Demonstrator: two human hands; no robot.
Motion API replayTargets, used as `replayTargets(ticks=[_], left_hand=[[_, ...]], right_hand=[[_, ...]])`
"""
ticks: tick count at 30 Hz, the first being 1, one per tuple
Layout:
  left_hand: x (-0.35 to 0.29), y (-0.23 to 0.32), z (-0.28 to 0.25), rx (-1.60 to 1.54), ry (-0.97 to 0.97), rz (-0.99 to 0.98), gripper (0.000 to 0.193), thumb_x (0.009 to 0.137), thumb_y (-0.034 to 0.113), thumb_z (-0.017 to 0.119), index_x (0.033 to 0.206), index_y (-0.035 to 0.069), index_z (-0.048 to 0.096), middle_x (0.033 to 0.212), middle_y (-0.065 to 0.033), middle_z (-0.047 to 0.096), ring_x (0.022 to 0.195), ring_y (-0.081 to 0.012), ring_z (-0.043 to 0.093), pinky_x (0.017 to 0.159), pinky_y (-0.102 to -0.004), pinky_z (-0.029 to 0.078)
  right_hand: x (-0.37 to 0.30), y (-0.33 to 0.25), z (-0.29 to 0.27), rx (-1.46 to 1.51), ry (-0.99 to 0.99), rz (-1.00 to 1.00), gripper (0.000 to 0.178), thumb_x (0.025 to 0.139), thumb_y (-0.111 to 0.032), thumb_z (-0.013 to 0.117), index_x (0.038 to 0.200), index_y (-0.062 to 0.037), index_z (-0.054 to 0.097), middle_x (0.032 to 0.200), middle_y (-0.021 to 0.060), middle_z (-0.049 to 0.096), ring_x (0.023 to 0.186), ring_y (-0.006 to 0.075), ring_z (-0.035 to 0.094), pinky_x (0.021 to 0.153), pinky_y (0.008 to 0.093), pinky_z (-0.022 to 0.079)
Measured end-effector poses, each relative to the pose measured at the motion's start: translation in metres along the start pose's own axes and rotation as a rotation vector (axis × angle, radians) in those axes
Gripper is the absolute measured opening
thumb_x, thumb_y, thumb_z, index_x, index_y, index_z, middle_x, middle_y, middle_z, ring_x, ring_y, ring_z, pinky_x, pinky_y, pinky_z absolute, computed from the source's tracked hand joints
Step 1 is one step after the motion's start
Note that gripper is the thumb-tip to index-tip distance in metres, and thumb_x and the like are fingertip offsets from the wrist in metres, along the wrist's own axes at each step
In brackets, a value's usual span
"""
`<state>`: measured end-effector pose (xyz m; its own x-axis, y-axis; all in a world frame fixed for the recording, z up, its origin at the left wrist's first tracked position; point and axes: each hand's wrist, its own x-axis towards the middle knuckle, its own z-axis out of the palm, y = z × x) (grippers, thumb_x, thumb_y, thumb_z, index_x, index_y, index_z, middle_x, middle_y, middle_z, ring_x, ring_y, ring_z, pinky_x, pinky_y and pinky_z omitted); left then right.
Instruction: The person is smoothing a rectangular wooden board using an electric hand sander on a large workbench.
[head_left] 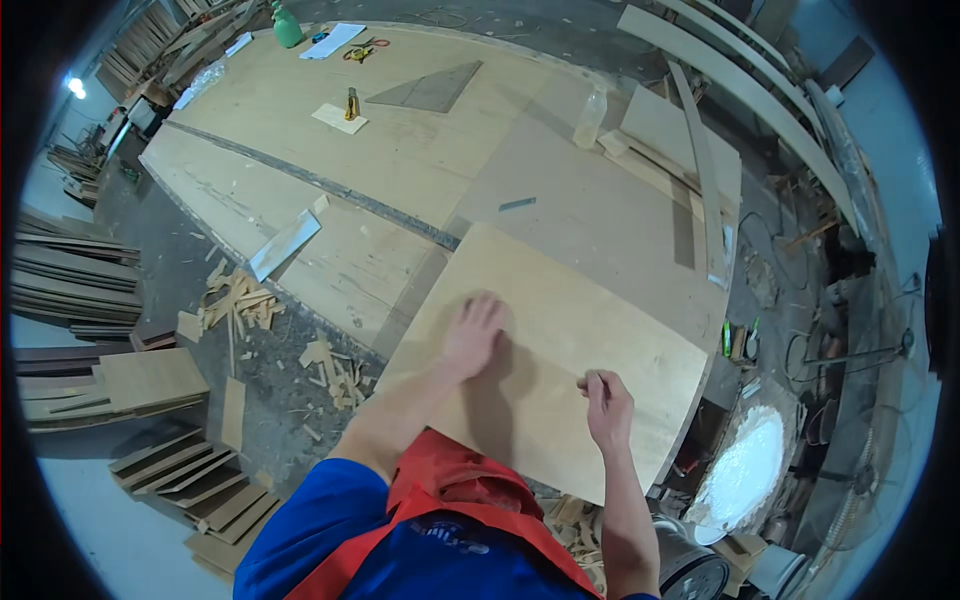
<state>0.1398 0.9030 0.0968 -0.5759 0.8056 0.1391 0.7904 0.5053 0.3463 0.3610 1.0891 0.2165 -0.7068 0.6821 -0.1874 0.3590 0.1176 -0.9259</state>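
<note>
Pale rectangular wooden panel point(570, 300): it lies flat on the near, right part of the large light-brown counter point(420, 150), under both hands.
Left hand point(478, 335): released, the palm down and the fingers extended upon the panel.
Right hand point(607, 405): fingers curled toward the thumb, over the panel's right part; one cannot tell whether they are fully closed or pinch something small.
Small grey flat strip point(518, 204): just beyond the panel's far edge.
Grey triangular board point(435, 90): farther away, to the right of the yellow-and-black cutter point(351, 103).
</note>
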Motion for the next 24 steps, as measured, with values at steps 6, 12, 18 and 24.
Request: replayTargets(ticks=[6, 12, 18, 24], left_hand=[[0.001, -0.084, -0.032, 0.016, 0.070, -0.025, 0.057, 0.094, 0.024, 0.056, 0.145, 0.000, 0.049, 0.154, -0.0208, 0.044, 0.147, -0.0377, 0.036, 0.124, -0.0532, 0.023], [0.005, -0.082, -0.065, 0.074, -0.338, -0.117, 0.062, 0.092, 0.023, 0.050, 0.150, 0.000, 0.043, 0.158, -0.0198, 0.041, 0.151, -0.0341, 0.032, 0.125, -0.0508, 0.022], [-0.013, -0.081, -0.044, -0.161, -0.073, -0.090, 0.065, 0.093, 0.023, 0.049, 0.152, -0.003, 0.036, 0.163, -0.0191, 0.032, 0.155, -0.0330, 0.025, 0.127, -0.0492, 0.019], [-0.003, -0.080, -0.056, -0.131, -0.128, -0.096, 0.066, 0.095, 0.026, 0.049, 0.153, -0.001, 0.035, 0.164, -0.0166, 0.032, 0.155, -0.0321, 0.023, 0.128, -0.0489, 0.016]], right_hand=[[0.163, -0.041, 0.110, -0.356, -0.124, -0.382, 0.021, 0.105, -0.017, 0.055, 0.109, -0.0001, 0.067, 0.095, 0.0128, 0.074, 0.082, 0.0213, 0.072, 0.074, 0.0330, 0.056], [0.352, -0.029, 0.213, -0.765, -0.338, -0.550, 0.031, 0.101, -0.023, 0.055, 0.127, -0.0065, 0.063, 0.122, 0.0202, 0.068, 0.116, 0.0422, 0.062, 0.099, 0.0504, 0.050], [0.379, -0.024, 0.222, -1.138, -0.432, -0.529, 0.033, 0.089, -0.010, 0.066, 0.122, -0.0066, 0.063, 0.126, 0.0194, 0.061, 0.123, 0.0405, 0.055, 0.105, 0.0498, 0.046], [0.402, -0.019, 0.219, -1.222, -0.475, -0.522, 0.024, 0.090, -0.011, 0.068, 0.112, -0.0049, 0.063, 0.118, 0.0175, 0.061, 0.118, 0.0401, 0.056, 0.100, 0.0468, 0.048]])
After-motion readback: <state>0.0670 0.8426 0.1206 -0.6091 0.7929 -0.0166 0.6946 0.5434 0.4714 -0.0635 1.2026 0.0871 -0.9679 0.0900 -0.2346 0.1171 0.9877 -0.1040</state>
